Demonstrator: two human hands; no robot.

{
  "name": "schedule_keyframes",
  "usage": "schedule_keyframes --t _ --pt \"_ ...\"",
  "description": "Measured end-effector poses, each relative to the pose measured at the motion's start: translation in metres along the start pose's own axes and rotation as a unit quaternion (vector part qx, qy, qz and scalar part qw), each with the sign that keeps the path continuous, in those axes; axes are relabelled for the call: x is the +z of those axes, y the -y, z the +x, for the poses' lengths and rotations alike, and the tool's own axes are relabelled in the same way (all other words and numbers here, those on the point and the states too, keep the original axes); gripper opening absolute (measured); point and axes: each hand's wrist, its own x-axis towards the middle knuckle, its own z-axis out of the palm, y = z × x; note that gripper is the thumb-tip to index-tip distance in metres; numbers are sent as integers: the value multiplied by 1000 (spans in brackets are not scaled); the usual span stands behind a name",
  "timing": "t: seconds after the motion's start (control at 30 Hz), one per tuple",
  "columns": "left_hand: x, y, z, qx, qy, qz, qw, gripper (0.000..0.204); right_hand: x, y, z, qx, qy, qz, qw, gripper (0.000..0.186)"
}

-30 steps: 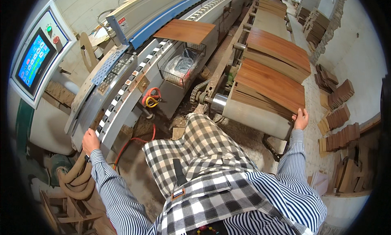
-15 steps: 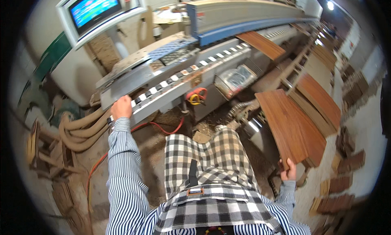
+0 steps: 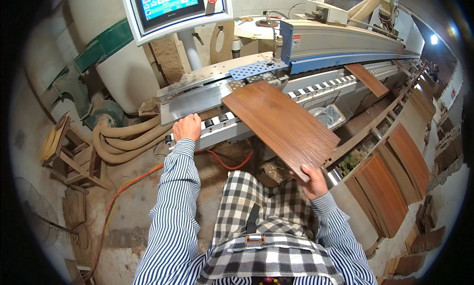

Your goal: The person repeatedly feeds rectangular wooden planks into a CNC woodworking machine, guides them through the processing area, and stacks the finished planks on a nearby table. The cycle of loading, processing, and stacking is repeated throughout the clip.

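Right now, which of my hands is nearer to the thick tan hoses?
Left. Your left hand is at the roller rail's end, just right of the thick tan hoses; your right hand is farther right, gripping the brown board.

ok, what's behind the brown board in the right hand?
The black-and-white rail shows on both sides of the brown board; clear plastic shows past its upper right edge. The rail's middle stretch is covered; can't tell whether they touch.

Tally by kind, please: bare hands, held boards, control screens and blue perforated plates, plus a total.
Left hand and right hand: 2
Held board: 1
Control screen: 1
Blue perforated plate: 1
Total: 5
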Motion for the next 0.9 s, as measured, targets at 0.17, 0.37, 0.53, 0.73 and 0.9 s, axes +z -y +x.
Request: schedule_keyframes --t 0.17,0.37,0.53,0.73,0.9 --pt "2 4 -1 -6 -4 7 1000 42 78 -22 27 99 150 -50 982 45" --pt "1 1 -1 -3 -4 0 1000 42 104 -42 53 170 295 -109 934 41" --pt "-3 -1 -3 -3 -5 -1 1000 42 104 -58 67 146 299 -186 925 38" --pt "0 2 -2 -1 -7 2 1000 41 100 -67 61 76 262 -199 941 30" --pt "-1 0 -2 0 -8 3 1000 42 92 -65 58 44 219 -200 954 26"
